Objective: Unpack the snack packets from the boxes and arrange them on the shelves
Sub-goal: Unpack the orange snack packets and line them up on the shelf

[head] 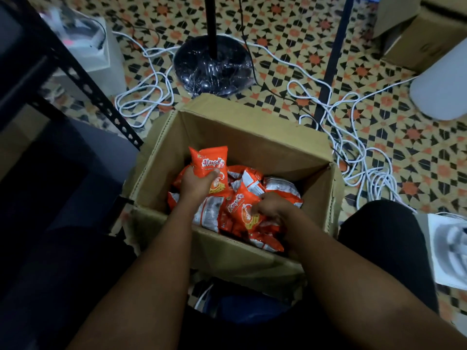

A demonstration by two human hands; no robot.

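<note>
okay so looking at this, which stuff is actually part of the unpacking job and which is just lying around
Job: open cardboard box, orange snack packets inside it, left hand holding one packet, right hand on another.
Lying about: white cables, black stand base, second carton.

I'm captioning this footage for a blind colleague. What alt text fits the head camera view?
Seen from above, a person's left hand holds up an orange snack packet while the right hand grips another packet in an open cardboard box of orange and silver packets. The box sits on a patterned tile floor strewn with white cables, near a black stand base.
</note>
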